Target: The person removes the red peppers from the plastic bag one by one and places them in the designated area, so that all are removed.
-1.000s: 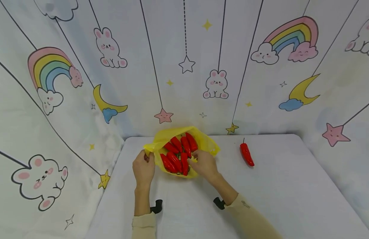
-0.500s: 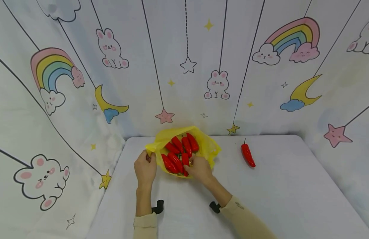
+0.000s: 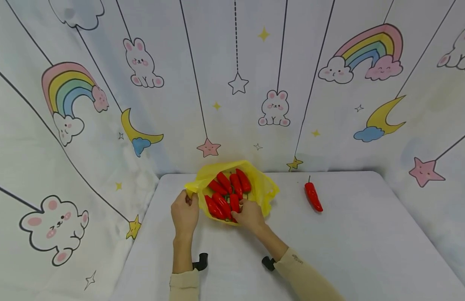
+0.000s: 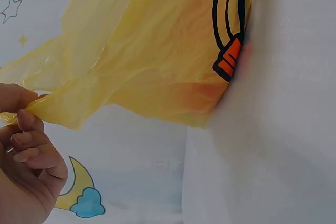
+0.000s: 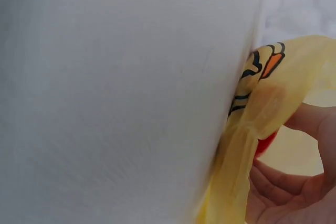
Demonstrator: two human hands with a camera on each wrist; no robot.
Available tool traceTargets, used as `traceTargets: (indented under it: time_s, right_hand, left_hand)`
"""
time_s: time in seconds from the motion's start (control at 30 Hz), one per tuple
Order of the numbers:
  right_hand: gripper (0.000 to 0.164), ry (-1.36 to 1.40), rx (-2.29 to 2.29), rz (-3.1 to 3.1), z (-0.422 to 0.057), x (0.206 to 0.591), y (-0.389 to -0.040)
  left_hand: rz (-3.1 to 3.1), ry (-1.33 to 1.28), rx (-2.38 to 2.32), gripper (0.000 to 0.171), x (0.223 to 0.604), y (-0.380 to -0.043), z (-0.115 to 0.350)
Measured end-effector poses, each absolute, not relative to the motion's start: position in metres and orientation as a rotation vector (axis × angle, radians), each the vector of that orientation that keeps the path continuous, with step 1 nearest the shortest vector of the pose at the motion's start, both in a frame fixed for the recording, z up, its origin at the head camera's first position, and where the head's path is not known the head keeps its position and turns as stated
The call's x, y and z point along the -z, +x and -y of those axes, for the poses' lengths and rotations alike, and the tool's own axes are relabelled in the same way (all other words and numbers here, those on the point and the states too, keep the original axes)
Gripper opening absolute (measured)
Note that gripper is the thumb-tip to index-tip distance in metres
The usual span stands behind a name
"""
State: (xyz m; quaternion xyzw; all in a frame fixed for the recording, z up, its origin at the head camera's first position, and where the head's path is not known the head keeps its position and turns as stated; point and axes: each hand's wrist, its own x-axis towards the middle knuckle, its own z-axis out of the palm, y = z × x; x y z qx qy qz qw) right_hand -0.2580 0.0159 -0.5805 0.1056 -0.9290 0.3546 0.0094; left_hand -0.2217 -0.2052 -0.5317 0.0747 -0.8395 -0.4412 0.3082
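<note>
A yellow plastic bag (image 3: 209, 170) lies on the table with its mouth toward me and several red chili peppers (image 3: 213, 207) inside. My left hand (image 3: 185, 214) pinches the left edge of the mouth between thumb and fingers, pulling the film taut in the left wrist view. Inside the mouth at the lower right, my right hand (image 3: 252, 215) curls thumb and fingers round a red chili pepper (image 3: 234, 202). Only a red bit of that pepper (image 5: 266, 144) shows between the fingers in the right wrist view; the bag's wall hides the rest.
One more red chili pepper (image 3: 313, 197) lies alone on the white table (image 3: 367, 234), right of the bag. Behind the table hangs a white backdrop (image 3: 240, 133) printed with rabbits, stars and rainbows. Dark wrist devices (image 3: 268, 263) stick out near the sleeves.
My right hand has shifted left and slightly down inside the bag's mouth, closing on the near pepper. My left hand keeps its hold on the edge. The lone pepper stays put.
</note>
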Motion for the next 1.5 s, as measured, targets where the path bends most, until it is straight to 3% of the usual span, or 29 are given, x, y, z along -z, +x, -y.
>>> traceTargets:
  time_s: [0.5,1.5]
  right_hand:
    - [0.034,0.194,-1.178,2.838,-0.020,0.588,-0.263]
    - [0.040,0.139,-1.319,2.725,-0.048,0.537,-0.242]
  left_hand:
    - [2.201,0.149,1.145,0.019,0.530,-0.220,0.207]
    - [2.191,0.174,1.149,0.019,0.531,-0.221,0.206]
